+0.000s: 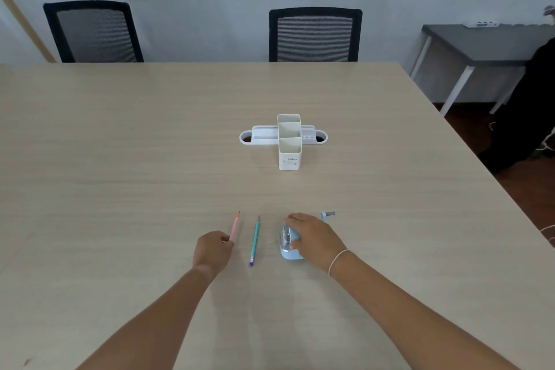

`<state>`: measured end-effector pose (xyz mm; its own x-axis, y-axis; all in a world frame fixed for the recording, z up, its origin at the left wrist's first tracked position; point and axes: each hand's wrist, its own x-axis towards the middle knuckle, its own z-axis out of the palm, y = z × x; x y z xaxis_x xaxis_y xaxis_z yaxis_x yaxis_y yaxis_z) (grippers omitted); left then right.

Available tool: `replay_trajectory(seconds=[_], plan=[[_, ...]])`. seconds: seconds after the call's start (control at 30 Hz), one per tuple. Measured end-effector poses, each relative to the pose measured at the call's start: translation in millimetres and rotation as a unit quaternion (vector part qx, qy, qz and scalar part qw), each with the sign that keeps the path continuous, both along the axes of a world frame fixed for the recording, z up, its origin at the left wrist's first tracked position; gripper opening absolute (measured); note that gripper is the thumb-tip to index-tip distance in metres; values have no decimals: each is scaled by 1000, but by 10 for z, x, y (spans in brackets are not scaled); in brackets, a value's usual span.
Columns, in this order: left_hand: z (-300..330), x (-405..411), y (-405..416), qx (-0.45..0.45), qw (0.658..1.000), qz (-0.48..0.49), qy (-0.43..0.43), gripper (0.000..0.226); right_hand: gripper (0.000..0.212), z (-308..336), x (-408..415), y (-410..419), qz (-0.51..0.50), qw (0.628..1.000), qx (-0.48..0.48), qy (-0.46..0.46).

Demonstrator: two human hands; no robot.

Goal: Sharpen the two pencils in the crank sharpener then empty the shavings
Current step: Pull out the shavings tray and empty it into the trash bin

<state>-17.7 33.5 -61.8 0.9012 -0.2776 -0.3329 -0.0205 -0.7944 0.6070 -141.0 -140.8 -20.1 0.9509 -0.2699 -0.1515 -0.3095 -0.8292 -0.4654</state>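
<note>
On the desk (120,159), a white organiser (289,141) stands at 12 o'clock, well apart from the hands, its compartments looking empty; nothing lies between. Two chairs (315,36) sit behind the far edge. The left hand (212,251) curls its grip round the lower end of the pink pencil (235,226). The teal pencil (255,242) lies free just beside it at 3 o'clock. The right hand (312,239) rests palm-down, grip loosely closed over the blue sharpener (289,246), its crank (328,215) at 1 o'clock.

White pen holder (289,156), small dark print, reads roughly "Idea"
</note>
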Motion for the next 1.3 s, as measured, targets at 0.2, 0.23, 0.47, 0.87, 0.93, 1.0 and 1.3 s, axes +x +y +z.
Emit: replay_trajectory(seconds=[0.2,0.23,0.47,0.87,0.93,1.0,1.3], plan=[[-119,-87,-65,-24,999,21,32,15,39,15,1,1,2,1000,4,-2],[-138,-85,-67,-28,999,22,31,13,38,16,-2,-1,1,1000,6,-4],[-176,-93,-61,-38,999,17,28,9,39,7,-54,12,4,999,15,-30],[251,-297,-479,-111,977,-164,-78,24,16,-297,-789,-217,-135,965,96,-205],[307,-392,-569,-123,970,-197,-72,28,17,-409,-888,-301,-171,965,125,-156],[351,-485,-638,-113,960,-241,-91,35,20,-492,-934,-348,-194,962,147,-120],[320,-576,-795,-18,927,-359,-108,66,51,-603,-716,-349,-185,953,231,-69]])
